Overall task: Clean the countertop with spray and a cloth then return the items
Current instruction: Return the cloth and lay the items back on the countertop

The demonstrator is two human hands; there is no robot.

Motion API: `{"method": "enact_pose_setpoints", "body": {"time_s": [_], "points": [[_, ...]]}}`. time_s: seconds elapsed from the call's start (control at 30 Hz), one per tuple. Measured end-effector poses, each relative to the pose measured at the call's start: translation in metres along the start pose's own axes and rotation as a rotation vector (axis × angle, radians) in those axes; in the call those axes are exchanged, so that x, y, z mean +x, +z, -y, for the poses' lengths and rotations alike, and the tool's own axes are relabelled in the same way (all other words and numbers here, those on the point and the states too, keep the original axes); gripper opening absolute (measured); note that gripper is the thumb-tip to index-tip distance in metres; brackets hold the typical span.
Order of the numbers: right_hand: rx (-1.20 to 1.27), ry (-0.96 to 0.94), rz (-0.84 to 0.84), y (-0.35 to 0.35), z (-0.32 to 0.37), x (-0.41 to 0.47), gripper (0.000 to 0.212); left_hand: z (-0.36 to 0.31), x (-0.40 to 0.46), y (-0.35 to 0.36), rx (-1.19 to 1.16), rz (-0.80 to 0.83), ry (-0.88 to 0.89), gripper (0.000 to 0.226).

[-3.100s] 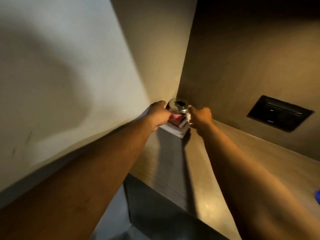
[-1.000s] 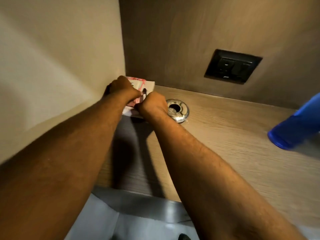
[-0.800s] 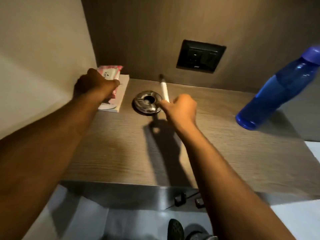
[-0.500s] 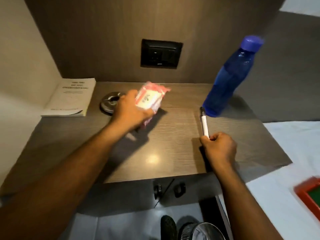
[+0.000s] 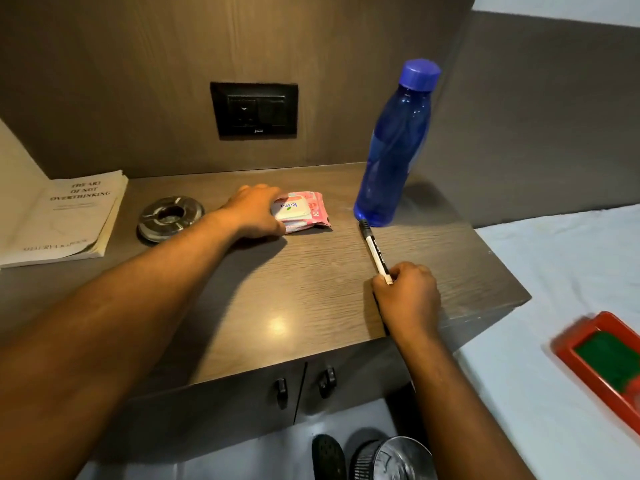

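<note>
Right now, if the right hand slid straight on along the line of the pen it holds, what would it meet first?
Most likely the blue bottle: the right hand grips the pen, whose black cap already sits at the bottle's base. Whether they touch is unclear.

The countertop (image 5: 277,306) lies open across its near half, from the centre toward 6 o'clock. At 10 o'clock a book (image 5: 65,216) and a metal ashtray (image 5: 169,218) crowd the left corner. A pink wipes packet (image 5: 304,213) sits at 12, a blue bottle (image 5: 394,147) at 1, and a pen (image 5: 375,251) seems to lie flat, barring the right side.
</note>
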State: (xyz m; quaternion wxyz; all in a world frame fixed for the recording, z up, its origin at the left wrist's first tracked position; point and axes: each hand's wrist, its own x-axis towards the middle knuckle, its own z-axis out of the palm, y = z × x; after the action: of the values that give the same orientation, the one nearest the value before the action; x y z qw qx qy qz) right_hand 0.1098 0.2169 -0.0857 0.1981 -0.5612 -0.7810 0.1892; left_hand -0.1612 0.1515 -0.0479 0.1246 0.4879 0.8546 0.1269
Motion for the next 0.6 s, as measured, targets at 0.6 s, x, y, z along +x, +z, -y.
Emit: {"method": "enact_pose_setpoints", "body": {"time_s": [0.6], "points": [[0.623,-0.067,0.84,0.135,0.307,-0.096,0.026,0.195,-0.132,-0.076,-0.133,-0.278,-0.846,0.037]]}}
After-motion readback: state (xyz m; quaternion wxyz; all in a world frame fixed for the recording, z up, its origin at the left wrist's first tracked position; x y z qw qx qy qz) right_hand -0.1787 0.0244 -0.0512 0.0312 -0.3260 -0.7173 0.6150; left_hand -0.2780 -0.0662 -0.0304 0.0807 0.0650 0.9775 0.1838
